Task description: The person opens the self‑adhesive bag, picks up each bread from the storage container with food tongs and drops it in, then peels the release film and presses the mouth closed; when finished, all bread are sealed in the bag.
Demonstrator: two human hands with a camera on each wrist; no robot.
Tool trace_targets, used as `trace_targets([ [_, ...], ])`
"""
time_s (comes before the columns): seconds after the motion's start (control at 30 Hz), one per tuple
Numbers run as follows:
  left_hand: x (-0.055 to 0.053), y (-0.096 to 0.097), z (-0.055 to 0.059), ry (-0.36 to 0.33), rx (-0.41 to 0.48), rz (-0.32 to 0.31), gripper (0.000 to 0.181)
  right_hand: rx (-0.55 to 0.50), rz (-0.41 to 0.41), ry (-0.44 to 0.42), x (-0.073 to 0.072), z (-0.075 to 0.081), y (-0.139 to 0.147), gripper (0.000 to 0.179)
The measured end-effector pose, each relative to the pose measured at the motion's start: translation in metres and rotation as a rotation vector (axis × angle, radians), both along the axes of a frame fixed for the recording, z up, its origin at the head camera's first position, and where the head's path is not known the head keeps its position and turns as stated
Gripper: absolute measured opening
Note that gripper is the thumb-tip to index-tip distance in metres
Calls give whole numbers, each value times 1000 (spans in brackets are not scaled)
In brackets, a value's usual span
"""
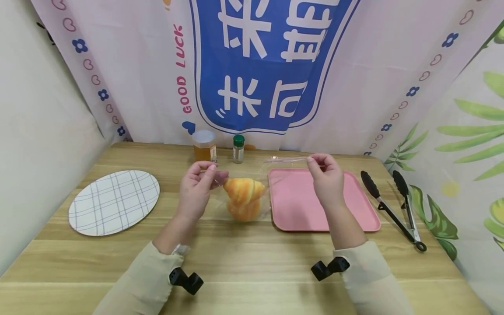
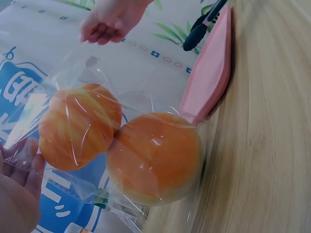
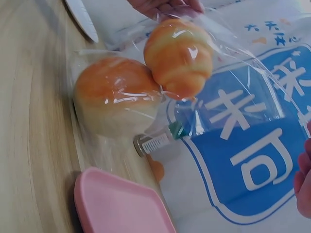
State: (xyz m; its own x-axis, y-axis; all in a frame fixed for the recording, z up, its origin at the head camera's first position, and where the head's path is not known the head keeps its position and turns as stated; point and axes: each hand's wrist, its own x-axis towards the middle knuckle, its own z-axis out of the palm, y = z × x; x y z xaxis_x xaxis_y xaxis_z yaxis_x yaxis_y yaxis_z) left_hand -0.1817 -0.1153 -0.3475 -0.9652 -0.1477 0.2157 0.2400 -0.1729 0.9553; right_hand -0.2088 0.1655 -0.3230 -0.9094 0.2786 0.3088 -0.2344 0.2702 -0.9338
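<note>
A clear plastic bag (image 1: 266, 207) hangs between the two hands above the table. Inside it a croissant-shaped roll (image 1: 243, 189) lies on top of a round bun (image 1: 244, 211); both wrist views show the roll (image 2: 77, 128) and the glossy bun (image 3: 116, 94) through the film. My left hand (image 1: 195, 189) pinches the bag's edge between thumb and fingers, right beside the roll. Farther right, my right hand (image 1: 329, 180) pinches the other side of the bag's mouth, with the film stretched across. In the right wrist view, only part of that hand shows at the edge.
A pink tray (image 1: 299, 221) lies under and around my right hand, with black-tipped tongs (image 1: 397, 223) to its right. On the left lies a checked oval plate (image 1: 114, 203). At the back stand a honey-coloured jar (image 1: 203, 151) and a green-capped shaker bottle (image 1: 238, 151).
</note>
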Motion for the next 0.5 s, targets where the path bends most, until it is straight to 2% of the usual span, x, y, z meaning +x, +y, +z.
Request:
trace_targets([
  [0.1, 0, -1, 0, -2, 6, -2, 10, -32, -11, -46, 3, -1, 11, 10],
  [0.2, 0, -1, 0, 0, 16, -7, 9, -74, -35, -56, 6, -3, 20, 5],
  [0.5, 0, -3, 0, -22, 5, 8, 9, -165, -93, 3, 10, -7, 45, 9],
])
